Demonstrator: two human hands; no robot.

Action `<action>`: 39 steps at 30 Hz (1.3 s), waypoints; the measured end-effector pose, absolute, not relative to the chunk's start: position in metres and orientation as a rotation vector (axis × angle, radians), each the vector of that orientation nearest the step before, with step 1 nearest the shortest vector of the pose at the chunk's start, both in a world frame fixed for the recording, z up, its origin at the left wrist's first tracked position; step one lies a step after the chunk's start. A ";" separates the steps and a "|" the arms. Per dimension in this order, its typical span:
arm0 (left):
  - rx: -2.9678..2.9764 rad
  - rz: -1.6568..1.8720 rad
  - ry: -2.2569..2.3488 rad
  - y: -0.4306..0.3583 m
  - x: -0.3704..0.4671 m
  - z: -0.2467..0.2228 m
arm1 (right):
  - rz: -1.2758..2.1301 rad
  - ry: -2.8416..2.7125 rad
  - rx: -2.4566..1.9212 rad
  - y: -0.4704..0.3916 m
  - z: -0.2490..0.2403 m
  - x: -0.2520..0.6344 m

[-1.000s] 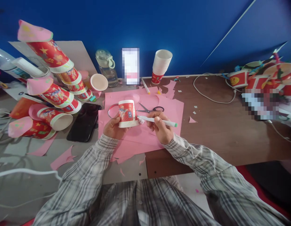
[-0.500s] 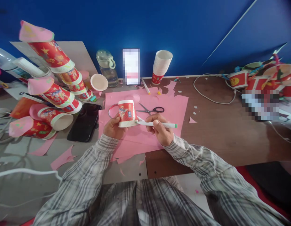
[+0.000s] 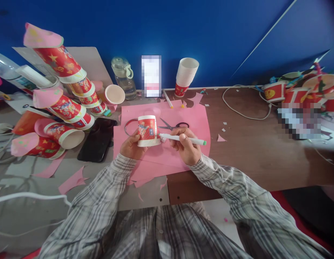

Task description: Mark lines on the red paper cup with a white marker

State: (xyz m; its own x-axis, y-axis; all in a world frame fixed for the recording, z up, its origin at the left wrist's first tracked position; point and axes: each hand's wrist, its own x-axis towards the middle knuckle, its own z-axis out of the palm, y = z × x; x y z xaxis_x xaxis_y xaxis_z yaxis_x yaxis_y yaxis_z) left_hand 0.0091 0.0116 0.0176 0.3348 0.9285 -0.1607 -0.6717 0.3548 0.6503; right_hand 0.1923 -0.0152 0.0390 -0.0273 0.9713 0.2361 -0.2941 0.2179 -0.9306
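My left hand (image 3: 133,146) pinches the paper cup (image 3: 147,130) at its left side, thumb in front, the wider end down. The cup is above the pink paper (image 3: 156,167), well in from the front edge of the worktop (image 3: 253,154). My right hand (image 3: 187,147) pinches the marker (image 3: 192,139) between thumb and fingers, its green end pointing right and its tip at the cup's right edge; I cannot tell whether they touch.

Just behind my right fingers, the scissors (image 3: 171,127) lie on the paper with blades pointing left, so that side is tight. Left of the paper's left edge lies a black phone (image 3: 96,142), and beyond it the decorated cups (image 3: 67,111) crowd the left side, some stacked and leaning, some lying down. The cup stack (image 3: 186,77) and the water bottle (image 3: 124,81) stand near the blue partition (image 3: 218,39) at the back.

My widest room is to the right, where brown surface runs from the paper towards the white cable (image 3: 245,116), with a few small scraps (image 3: 221,138) near the paper. Both my sleeves cross the front edge.
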 end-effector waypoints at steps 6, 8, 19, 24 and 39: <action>0.523 1.129 0.587 0.012 0.010 0.018 | 1.200 -1.172 -0.810 -0.018 0.038 0.192; 0.533 1.125 0.592 0.012 0.010 0.017 | 1.202 -1.170 -0.808 -0.018 0.038 0.192; 0.551 1.128 0.576 0.011 0.011 0.019 | 1.209 -1.175 -0.821 -0.019 0.039 0.191; 0.529 1.137 0.607 0.012 0.010 0.017 | 1.184 -1.177 -0.833 -0.018 0.038 0.191; 0.514 1.125 0.595 0.012 0.010 0.016 | 1.198 -1.204 -0.841 -0.020 0.037 0.190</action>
State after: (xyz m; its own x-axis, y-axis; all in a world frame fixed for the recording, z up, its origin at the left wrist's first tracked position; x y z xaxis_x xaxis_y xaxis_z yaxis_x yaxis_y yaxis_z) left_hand 0.0098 0.0119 0.0164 0.3097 0.9339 -0.1785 -0.6735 0.3479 0.6522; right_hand 0.1902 -0.0205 0.0366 -0.0592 0.9708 0.2326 -0.2274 0.2137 -0.9501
